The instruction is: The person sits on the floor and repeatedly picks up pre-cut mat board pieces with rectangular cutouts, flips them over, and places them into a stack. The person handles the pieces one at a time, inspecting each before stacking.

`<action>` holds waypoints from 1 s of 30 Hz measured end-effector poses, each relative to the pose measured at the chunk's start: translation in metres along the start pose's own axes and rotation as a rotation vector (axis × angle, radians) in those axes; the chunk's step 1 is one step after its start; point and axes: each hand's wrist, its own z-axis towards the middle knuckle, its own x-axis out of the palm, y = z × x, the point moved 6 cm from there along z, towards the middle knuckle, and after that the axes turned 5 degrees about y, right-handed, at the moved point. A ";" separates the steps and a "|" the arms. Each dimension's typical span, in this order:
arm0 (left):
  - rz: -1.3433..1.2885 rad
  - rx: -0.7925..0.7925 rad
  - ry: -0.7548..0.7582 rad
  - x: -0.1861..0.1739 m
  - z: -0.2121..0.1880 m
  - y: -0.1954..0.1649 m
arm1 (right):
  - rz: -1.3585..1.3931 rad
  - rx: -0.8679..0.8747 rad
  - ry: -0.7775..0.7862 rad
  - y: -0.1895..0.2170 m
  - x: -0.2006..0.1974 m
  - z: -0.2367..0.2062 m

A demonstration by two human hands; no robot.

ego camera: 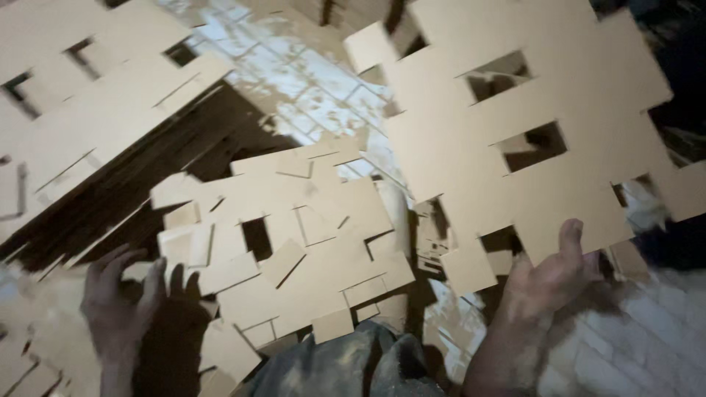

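My right hand (pixel 548 283) grips the lower edge of a tan cardboard sheet (pixel 529 117) with square cut-outs, raised and tilted at the right, thumb on its face. My left hand (pixel 121 298) reaches with fingers spread to the left edge of another die-cut cardboard sheet (pixel 294 235) that lies on a heap in front of me. It touches the sheet's edge but I cannot tell if it grips it. My knee in dusty trousers (pixel 346 364) shows at the bottom centre.
A tall stack of cut cardboard sheets (pixel 81 110) leans at the upper left, its dark layered edge facing me. Loose cardboard scraps (pixel 228 353) lie by my left hand. A dusty tiled floor (pixel 294 73) shows behind; brick-like paving (pixel 640 338) at lower right.
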 end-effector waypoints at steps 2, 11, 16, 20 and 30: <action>-0.082 -0.052 0.048 0.009 0.003 0.009 | 0.029 0.115 -0.166 0.004 -0.030 0.009; 0.050 -0.219 0.277 0.065 0.027 0.056 | -0.108 0.187 -0.013 -0.006 -0.099 0.036; 0.203 -0.311 0.506 0.086 0.024 0.067 | -1.160 0.267 -0.051 0.016 -0.137 0.025; 0.204 -0.242 0.362 0.074 0.022 0.054 | -1.764 -0.338 -0.095 0.037 -0.084 -0.008; 0.230 -0.375 0.413 0.052 0.012 0.027 | -1.204 -0.246 0.949 -0.166 0.122 -0.087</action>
